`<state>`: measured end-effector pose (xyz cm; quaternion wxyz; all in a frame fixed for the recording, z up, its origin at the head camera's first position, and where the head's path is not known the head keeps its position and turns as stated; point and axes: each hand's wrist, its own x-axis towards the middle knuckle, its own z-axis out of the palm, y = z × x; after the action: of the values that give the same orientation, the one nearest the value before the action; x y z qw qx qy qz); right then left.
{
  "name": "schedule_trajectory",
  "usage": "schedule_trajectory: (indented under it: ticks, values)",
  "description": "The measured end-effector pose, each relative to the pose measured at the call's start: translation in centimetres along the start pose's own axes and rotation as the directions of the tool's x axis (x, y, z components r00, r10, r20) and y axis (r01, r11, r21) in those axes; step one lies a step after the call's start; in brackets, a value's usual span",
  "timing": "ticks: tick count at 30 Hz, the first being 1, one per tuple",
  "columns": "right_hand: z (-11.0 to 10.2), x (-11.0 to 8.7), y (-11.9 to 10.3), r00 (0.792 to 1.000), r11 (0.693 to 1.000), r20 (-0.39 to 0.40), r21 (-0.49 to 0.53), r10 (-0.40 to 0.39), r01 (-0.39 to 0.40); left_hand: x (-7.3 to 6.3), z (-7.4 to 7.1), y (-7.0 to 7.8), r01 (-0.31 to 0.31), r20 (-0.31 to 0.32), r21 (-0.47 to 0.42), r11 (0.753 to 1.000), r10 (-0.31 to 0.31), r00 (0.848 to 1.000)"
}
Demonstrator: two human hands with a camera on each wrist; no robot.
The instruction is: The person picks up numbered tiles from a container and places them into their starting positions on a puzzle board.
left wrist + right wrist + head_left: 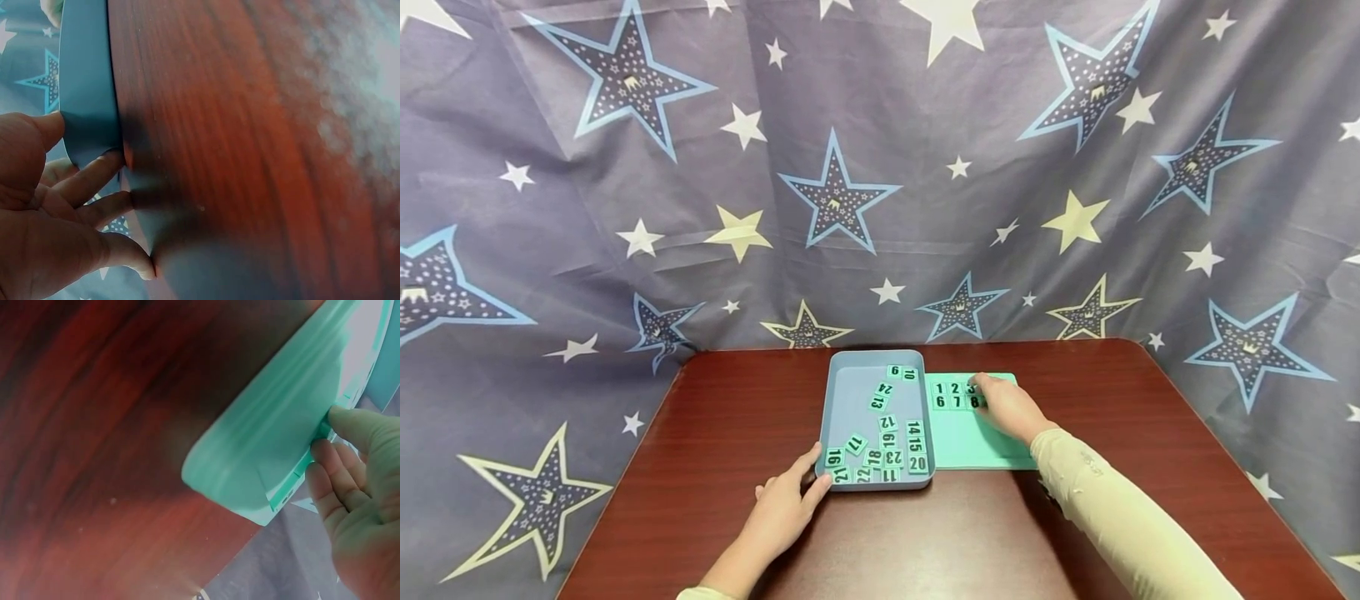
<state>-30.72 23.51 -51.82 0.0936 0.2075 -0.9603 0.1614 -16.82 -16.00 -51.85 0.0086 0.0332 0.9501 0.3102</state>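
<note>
Hanging beyond tray (853,400), starry curtain (850,271)

"What's the table (970,533) made of?"
"Glossy wood, by its look."
"And the tray (852,396)?"
"Smooth plastic, like the board (973,443)."
"The curtain (820,100)?"
"Creased cloth, matt."

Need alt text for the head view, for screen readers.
A person's right hand reaches over number tiles on a green board, while the left hand touches the near-left corner of a blue-gray tray of loose numbered tiles. Board and tray sit on a reddish table before a starry curtain.
</note>
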Motion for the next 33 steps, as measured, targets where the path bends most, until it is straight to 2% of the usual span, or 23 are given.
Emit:
schedule_trajectory:
  ticks: [7, 15, 33]
  values:
    - [0.50, 0.04, 0.06, 0.999, 0.999, -0.016, 0.023, 0.032, -0.032, -0.02, -0.01, 0.08, -0.008, -0.005, 0.003, 1.000, 0.008, 1.000]
    - [0.80, -0.23, 0.13, 0.998, 0.997, -0.001, 0.043, 0.065, -0.065, -0.10, 0.10, 0.12, -0.010, -0.010, 0.005, 1.000, 0.010, 1.000]
    - [0.07, -0.52, -0.29, 0.994, 0.982, 0.028, 0.155, 0.107, -0.110, -0.07, -0.01, 0.21, 0.004, -0.002, -0.008, 1.000, -0.004, 1.000]
